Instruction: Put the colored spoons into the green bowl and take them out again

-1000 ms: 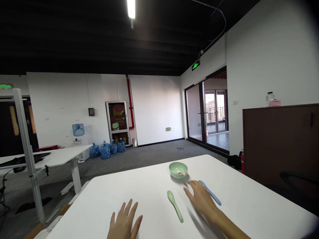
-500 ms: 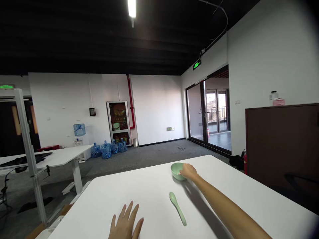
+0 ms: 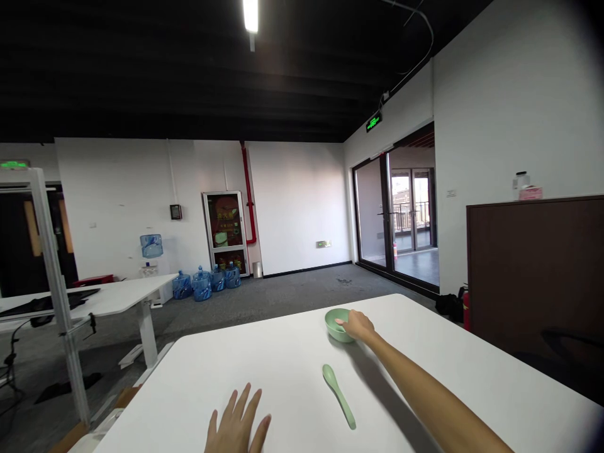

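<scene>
A light green bowl (image 3: 336,335) sits upright near the far edge of the white table (image 3: 283,377). My right hand (image 3: 358,325) is at the bowl's right rim, with the thumb over the inside and the other fingers hidden behind the wall, pinching it. A pale green spoon (image 3: 338,394) lies on the table between the bowl and me, its scoop pointing away and its handle towards me. Lower left, my left hand (image 3: 236,423) rests palm down on the tabletop, fingers spread, holding nothing.
To the left stand a second white table (image 3: 127,301) and a metal upright post (image 3: 59,283). Several blue water bottles (image 3: 202,286) are on the floor by the wall. A dark brown cabinet (image 3: 528,270) rises to the right of the table.
My right thumb sticks out a little more over the inside of the bowl. The whole view has shifted very slightly; bowl, spoon and left hand stay in place on the table.
</scene>
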`<action>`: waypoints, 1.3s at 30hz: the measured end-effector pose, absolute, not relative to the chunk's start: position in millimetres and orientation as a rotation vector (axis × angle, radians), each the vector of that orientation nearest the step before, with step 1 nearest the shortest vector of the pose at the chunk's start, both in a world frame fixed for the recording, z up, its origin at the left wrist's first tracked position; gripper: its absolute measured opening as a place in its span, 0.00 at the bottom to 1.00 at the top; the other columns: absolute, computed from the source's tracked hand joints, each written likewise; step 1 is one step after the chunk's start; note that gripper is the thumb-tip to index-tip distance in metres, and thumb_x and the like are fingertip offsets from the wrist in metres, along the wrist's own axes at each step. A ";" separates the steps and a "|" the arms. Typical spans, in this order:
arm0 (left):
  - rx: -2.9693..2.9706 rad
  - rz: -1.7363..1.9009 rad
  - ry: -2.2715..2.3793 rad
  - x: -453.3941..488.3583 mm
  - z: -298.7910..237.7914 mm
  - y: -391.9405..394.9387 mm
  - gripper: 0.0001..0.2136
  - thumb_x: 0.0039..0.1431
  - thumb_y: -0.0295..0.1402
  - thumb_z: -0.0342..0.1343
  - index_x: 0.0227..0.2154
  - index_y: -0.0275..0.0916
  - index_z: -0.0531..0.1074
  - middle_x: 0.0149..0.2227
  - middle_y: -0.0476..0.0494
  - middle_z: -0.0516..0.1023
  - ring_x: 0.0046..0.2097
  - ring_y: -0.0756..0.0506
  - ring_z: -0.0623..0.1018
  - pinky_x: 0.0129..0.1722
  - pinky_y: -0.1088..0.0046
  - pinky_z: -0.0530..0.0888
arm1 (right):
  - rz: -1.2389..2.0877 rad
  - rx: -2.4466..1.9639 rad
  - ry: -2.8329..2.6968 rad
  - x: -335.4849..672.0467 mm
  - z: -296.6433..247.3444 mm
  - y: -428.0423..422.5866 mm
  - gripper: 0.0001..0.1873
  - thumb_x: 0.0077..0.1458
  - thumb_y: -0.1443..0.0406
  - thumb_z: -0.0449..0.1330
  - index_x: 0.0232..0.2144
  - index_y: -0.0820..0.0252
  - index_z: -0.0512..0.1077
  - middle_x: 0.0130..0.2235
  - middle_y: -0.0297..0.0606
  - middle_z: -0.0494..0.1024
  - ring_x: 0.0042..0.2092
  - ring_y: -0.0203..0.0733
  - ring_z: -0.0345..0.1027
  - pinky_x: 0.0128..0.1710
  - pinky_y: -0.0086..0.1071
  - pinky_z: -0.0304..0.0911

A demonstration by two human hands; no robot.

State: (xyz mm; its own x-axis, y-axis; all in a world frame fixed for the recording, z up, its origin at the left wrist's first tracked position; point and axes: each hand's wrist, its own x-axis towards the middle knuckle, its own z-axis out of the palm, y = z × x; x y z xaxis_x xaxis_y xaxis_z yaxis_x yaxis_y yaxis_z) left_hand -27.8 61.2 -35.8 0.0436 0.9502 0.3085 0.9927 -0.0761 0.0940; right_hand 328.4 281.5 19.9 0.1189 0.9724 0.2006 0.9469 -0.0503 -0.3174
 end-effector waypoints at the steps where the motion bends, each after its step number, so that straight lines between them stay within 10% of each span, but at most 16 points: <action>1: -2.158 -0.442 -2.027 -27.3 -35.2 60.8 0.25 0.70 0.43 0.43 0.67 0.52 0.66 0.71 0.43 0.66 0.72 0.32 0.64 0.66 0.39 0.67 | 0.088 -2.029 -1.857 331.6 22.2 275.5 0.24 0.66 0.51 0.55 0.45 0.64 0.79 0.46 0.55 0.84 0.46 0.54 0.80 0.36 0.35 0.64; 30: -2.122 -0.417 -1.996 -6.0 -19.7 48.2 0.24 0.69 0.41 0.44 0.65 0.50 0.69 0.70 0.41 0.69 0.71 0.32 0.66 0.66 0.40 0.67 | 0.134 -2.203 -1.625 482.7 -46.7 164.2 0.20 0.66 0.61 0.47 0.24 0.55 0.71 0.34 0.46 0.81 0.33 0.46 0.73 0.30 0.34 0.54; 39: -2.134 -0.372 -2.005 -3.1 -16.6 45.6 0.24 0.70 0.41 0.44 0.66 0.50 0.68 0.70 0.43 0.68 0.71 0.33 0.65 0.66 0.41 0.67 | 0.215 -2.204 -1.611 480.1 -49.3 169.4 0.31 0.69 0.45 0.43 0.23 0.54 0.70 0.33 0.47 0.80 0.32 0.49 0.72 0.33 0.37 0.60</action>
